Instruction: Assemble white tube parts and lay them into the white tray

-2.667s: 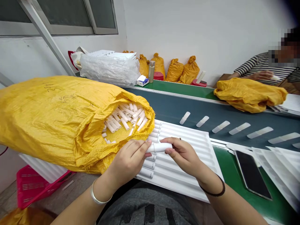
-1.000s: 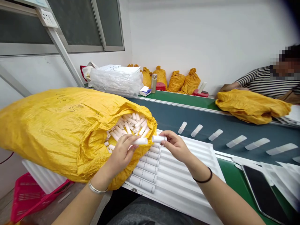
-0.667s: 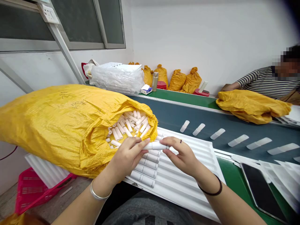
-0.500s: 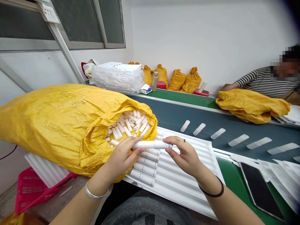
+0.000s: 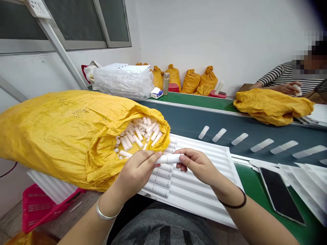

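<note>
Between my two hands lies a white tube (image 5: 170,159), held sideways above the tray. My left hand (image 5: 139,166) is wrapped round its left end, and my right hand (image 5: 195,163) pinches the right end. Below them a white ridged tray (image 5: 201,183) bears several printed white tubes (image 5: 159,180) in a column at its left side. Left of it, a big yellow sack (image 5: 58,136) lies with its mouth open, showing many loose white tubes (image 5: 130,137) inside.
Several translucent tubes (image 5: 238,139) stand on the dark belt (image 5: 178,119). A phone (image 5: 279,195) and white sheets rest at the right. Across the belt sits a person in a striped sleeve (image 5: 276,73) behind a yellow sack (image 5: 273,105). A pink basket (image 5: 38,204) is lower left.
My left hand has closed further over the tube's left end, and the fingers of my right hand have shifted their grip. The other person's hand has come up, holding something small and white.
</note>
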{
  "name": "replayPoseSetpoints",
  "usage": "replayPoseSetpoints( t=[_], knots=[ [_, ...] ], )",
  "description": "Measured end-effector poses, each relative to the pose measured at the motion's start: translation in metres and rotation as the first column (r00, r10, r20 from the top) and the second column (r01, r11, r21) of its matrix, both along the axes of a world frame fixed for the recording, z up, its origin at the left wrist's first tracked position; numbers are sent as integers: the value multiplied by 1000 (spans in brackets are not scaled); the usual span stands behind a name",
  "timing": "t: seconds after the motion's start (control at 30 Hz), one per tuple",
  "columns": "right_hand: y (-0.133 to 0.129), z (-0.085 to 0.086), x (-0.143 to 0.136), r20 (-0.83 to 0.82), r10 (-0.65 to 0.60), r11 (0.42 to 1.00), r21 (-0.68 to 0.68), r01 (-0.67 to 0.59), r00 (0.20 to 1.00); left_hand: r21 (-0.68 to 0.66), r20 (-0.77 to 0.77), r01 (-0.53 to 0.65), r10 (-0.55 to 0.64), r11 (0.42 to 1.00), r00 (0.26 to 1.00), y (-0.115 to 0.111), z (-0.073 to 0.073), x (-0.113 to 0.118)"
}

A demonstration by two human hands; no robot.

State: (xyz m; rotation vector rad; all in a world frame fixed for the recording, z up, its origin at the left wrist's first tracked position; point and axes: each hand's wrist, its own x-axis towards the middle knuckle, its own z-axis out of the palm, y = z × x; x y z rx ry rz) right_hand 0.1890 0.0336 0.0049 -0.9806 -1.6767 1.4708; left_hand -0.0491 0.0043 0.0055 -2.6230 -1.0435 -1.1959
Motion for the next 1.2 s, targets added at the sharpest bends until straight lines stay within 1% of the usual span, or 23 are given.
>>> replayPoseSetpoints(
  t=[0.07,0.1,0.17,0.2,0.23,0.27,0.33,0.4,0.43,0.47,0.5,0.57,0.6,0.63,0.67,0.7,0.77,0.8,0.9,0.97,1.03,1.1,1.2],
  knots=[
    [-2,2,2,90,-33,976,216,13,995,-42,22,-13,14,999,1000,1,0,1],
    [-3,4,4,133,-62,931,365,9,989,-82,38,-15,18,997,999,1,0,2],
    [-5,6,8,184,-118,781,624,-23,976,-167,80,-2,16,986,997,-2,0,4],
    [-7,6,10,196,-127,714,699,-47,972,-202,104,10,11,979,994,-4,-1,6],
    [-8,5,11,202,-122,672,737,-69,972,-230,126,23,6,973,992,-7,-2,8],
    [-8,4,12,209,-107,657,749,-89,972,-251,143,33,4,968,990,-9,-5,10],
    [-5,-2,11,251,-65,670,729,-144,966,-286,139,31,10,958,990,-13,-12,13],
    [5,-12,8,352,-52,668,707,-229,934,-323,75,14,10,946,997,-11,-20,13],
    [14,-17,6,424,-91,672,694,-258,901,-337,27,-7,17,941,999,-7,-24,11],
    [26,-23,5,494,-164,689,677,-259,854,-346,-25,-40,34,937,999,-1,-26,6],
    [41,-28,5,548,-259,715,663,-224,795,-342,-70,-93,73,935,995,6,-28,0],
    [76,-39,12,605,-450,766,639,-64,657,-308,-131,-253,222,917,966,24,-30,-21],
    [94,-43,18,618,-521,778,627,31,589,-293,-159,-351,317,889,935,33,-30,-34],
    [112,-48,25,634,-569,785,609,115,524,-293,-206,-448,402,845,892,42,-30,-47],
    [128,-52,33,657,-591,792,584,180,468,-316,-290,-529,451,788,844,50,-31,-60],
    [142,-56,40,693,-590,805,545,235,413,-344,-387,-596,468,726,794,56,-33,-72],
    [163,-64,54,777,-529,844,443,301,341,-398,-522,-656,430,641,737,65,-41,-90],
    [170,-67,59,815,-481,867,388,314,323,-423,-551,-661,403,620,730,67,-47,-95],
    [181,-70,69,894,-357,908,264,326,270,-479,-544,-634,361,608,757,71,-66,-100],
    [181,-67,71,916,-333,909,249,333,222,-497,-517,-615,360,613,777,73,-77,-99],
    [175,-62,68,915,-349,909,278,312,204,-504,-472,-587,367,634,802,75,-81,-96],
    [166,-62,58,896,-365,922,310,233,253,-507,-400,-540,371,672,838,78,-80,-91],
    [151,-71,34,851,-340,936,347,59,401,-492,-258,-455,375,742,890,76,-68,-77]
  ],
)
